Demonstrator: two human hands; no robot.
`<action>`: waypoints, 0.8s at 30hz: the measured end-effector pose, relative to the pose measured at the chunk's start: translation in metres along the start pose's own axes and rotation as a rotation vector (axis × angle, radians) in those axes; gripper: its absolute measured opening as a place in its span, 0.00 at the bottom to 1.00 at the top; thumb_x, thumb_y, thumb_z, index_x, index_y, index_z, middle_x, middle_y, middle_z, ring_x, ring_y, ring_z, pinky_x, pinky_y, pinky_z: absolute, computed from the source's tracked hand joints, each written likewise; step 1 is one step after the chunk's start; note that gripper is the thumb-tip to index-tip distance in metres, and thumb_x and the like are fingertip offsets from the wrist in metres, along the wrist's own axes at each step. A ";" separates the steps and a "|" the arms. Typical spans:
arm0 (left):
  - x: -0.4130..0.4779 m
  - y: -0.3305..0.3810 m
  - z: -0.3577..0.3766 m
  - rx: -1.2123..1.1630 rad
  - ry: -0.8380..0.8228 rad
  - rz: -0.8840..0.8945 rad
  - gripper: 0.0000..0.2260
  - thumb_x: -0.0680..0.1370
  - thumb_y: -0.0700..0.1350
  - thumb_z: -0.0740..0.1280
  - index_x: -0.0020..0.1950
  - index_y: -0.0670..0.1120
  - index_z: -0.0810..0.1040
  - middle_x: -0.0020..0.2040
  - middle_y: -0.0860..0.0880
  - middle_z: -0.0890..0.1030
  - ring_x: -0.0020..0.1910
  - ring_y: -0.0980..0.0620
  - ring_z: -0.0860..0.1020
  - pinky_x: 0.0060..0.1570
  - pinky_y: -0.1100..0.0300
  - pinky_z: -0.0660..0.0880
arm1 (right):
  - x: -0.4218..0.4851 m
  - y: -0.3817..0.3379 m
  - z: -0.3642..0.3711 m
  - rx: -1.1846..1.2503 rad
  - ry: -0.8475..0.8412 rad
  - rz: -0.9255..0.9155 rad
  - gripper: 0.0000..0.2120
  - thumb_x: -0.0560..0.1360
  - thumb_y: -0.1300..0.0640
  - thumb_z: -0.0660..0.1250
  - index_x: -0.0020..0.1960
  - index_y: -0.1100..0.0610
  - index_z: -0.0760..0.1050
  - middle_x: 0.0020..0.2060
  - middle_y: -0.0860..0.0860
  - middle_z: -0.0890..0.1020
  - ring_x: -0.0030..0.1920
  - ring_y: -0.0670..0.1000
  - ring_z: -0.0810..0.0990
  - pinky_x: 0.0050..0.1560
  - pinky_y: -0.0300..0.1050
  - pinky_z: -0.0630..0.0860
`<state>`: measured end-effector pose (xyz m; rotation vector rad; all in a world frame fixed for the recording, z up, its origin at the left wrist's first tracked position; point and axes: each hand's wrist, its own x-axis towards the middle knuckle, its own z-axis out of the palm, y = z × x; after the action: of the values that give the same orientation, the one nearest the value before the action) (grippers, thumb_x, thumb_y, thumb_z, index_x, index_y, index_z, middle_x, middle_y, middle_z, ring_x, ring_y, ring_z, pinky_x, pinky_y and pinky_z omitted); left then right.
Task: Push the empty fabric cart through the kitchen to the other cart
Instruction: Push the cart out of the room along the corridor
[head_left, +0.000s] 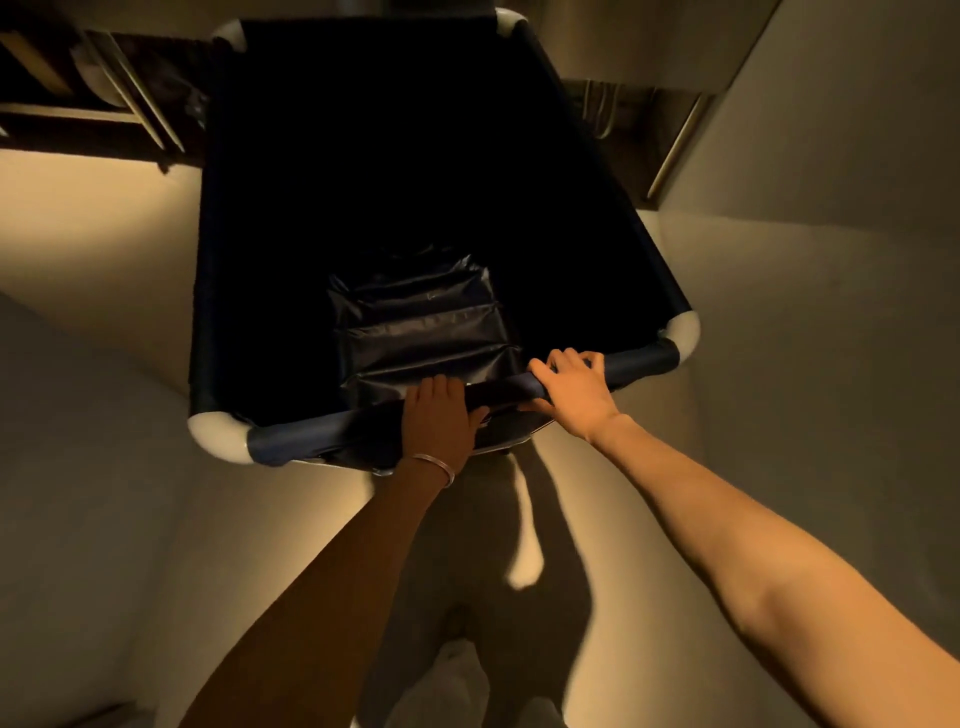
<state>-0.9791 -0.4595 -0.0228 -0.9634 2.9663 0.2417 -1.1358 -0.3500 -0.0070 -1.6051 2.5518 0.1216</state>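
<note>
Pale trouser legs show at 6 o'clock, nearest the camera, with 2 bare forearms reaching up from either side of them. At the far left, at about 10 o'clock, dark shelving with slanted pale bars sits against the wall, and below it the floor is lit warm and bare. At 8 o'clock a white corner joint marks the near left corner of the fabric cart, whose dark cloth walls fill the middle from 12 o'clock down to the centre. Its inside is deep in shadow; only a patch of creased, shiny lining shows on the near wall, and nothing else can be made out inside. The left hand, a thin bangle on its wrist, lies over the near padded rail, fingers curled over the top and thumb along the near side. Just to its right the right hand has its grip closed around the same rail, fingers wrapped over the far side. At 3 o'clock a second white corner joint closes the rail. Beyond it, at 2 o'clock, a pale wall rises, close beside the cart's right side.
</note>
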 end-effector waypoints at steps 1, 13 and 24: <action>0.005 0.002 0.000 0.010 0.004 -0.019 0.21 0.79 0.58 0.54 0.60 0.42 0.68 0.58 0.41 0.74 0.57 0.43 0.70 0.60 0.51 0.64 | 0.006 0.004 -0.001 0.006 0.016 -0.014 0.22 0.72 0.43 0.66 0.57 0.57 0.70 0.50 0.60 0.76 0.53 0.60 0.72 0.57 0.58 0.62; -0.002 0.045 0.008 -0.039 0.050 -0.216 0.18 0.75 0.55 0.65 0.54 0.41 0.73 0.51 0.41 0.77 0.50 0.42 0.74 0.53 0.51 0.68 | 0.008 0.037 0.005 -0.133 0.095 -0.147 0.22 0.63 0.41 0.75 0.48 0.55 0.76 0.36 0.55 0.79 0.38 0.56 0.78 0.44 0.51 0.74; -0.079 0.128 0.032 0.018 0.159 -0.283 0.16 0.72 0.53 0.68 0.47 0.41 0.73 0.42 0.42 0.78 0.41 0.42 0.75 0.43 0.50 0.71 | -0.075 0.082 0.026 -0.284 0.137 -0.322 0.28 0.71 0.31 0.54 0.47 0.55 0.74 0.35 0.54 0.79 0.38 0.56 0.78 0.44 0.52 0.64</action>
<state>-0.9911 -0.3064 -0.0312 -1.4444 2.9097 0.1378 -1.1760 -0.2436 -0.0211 -2.1761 2.4149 0.3674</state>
